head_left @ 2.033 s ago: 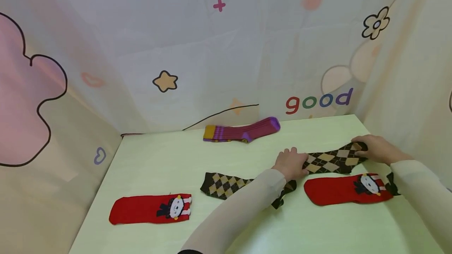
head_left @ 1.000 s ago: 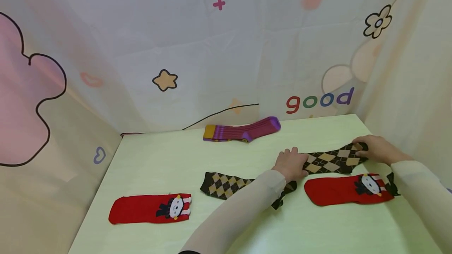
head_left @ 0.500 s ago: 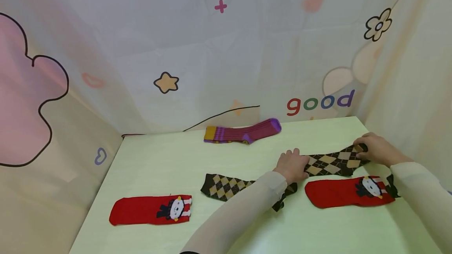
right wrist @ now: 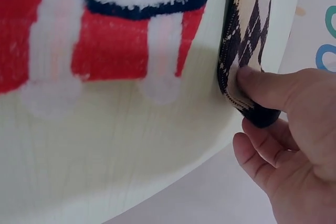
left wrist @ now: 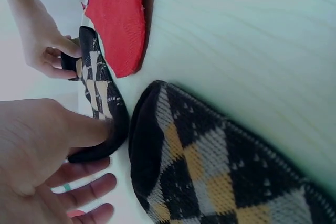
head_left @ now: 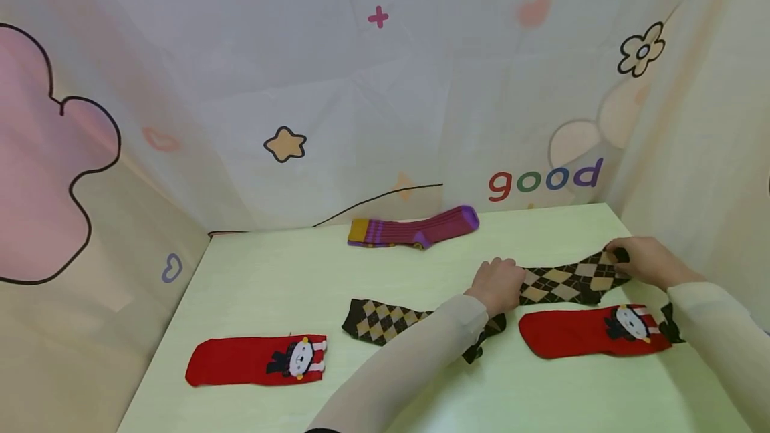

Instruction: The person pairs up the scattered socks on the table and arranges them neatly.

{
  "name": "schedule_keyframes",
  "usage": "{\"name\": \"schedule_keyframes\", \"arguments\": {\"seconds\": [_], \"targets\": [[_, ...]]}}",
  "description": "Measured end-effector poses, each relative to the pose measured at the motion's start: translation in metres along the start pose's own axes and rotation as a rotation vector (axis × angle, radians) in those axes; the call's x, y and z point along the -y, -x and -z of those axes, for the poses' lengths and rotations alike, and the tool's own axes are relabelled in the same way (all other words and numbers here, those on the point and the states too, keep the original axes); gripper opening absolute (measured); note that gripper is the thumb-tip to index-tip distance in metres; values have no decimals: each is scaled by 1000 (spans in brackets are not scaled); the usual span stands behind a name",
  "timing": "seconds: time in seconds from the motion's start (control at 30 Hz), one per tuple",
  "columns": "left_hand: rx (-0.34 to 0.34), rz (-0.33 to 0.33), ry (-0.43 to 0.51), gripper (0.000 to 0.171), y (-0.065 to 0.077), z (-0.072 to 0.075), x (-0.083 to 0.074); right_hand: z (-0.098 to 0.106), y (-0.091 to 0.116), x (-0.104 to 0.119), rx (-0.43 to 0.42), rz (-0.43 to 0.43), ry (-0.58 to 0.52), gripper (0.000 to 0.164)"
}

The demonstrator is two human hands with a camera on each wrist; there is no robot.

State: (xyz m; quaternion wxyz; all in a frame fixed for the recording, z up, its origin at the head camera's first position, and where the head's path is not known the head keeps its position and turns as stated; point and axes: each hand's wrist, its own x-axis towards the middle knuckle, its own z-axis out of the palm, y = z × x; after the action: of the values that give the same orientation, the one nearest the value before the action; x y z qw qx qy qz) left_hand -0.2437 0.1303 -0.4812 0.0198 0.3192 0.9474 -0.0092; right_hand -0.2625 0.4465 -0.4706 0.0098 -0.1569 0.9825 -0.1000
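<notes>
My left hand (head_left: 496, 284) pinches the left end of a dark argyle sock (head_left: 565, 284), its thumb on top of the black tip and the other fingers spread below in the left wrist view. My right hand (head_left: 652, 262) grips the sock's other end between thumb and fingers; the black edge (right wrist: 262, 116) shows there. The sock stretches lengthwise between both hands. Just in front of it lies a red sock (head_left: 577, 334) with a white animal face. A second argyle sock (head_left: 385, 321) lies left of it, partly hidden by my left sleeve.
Another red sock (head_left: 234, 361) with the same face lies at the table's left. A purple sock with a mustard cuff (head_left: 445, 224) rests along the back edge. Patterned curtains (head_left: 337, 85) stand behind and beside the pale green table (head_left: 271, 279).
Both hands keep hold of the argyle sock's ends and barely move. The right fingers have shifted slightly, showing more black edge; the left hand has turned a little. The head view tilts slightly.
</notes>
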Motion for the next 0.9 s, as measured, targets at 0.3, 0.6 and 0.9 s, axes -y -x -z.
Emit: {"name": "schedule_keyframes", "arguments": {"seconds": [0.3, 0.6, 0.9], "targets": [[-68, -36, -29, 6, 1, 1, 2, 3, 5, -1, -2, -36, 10, 31], [-117, -87, 87, 21, 3, 3, 6, 4, 6, -5, -27, -36, -10, 32], [-129, -98, 155, 30, 10, 13, 12, 7, 9, -3, -43, -49, -43, 35]]}}
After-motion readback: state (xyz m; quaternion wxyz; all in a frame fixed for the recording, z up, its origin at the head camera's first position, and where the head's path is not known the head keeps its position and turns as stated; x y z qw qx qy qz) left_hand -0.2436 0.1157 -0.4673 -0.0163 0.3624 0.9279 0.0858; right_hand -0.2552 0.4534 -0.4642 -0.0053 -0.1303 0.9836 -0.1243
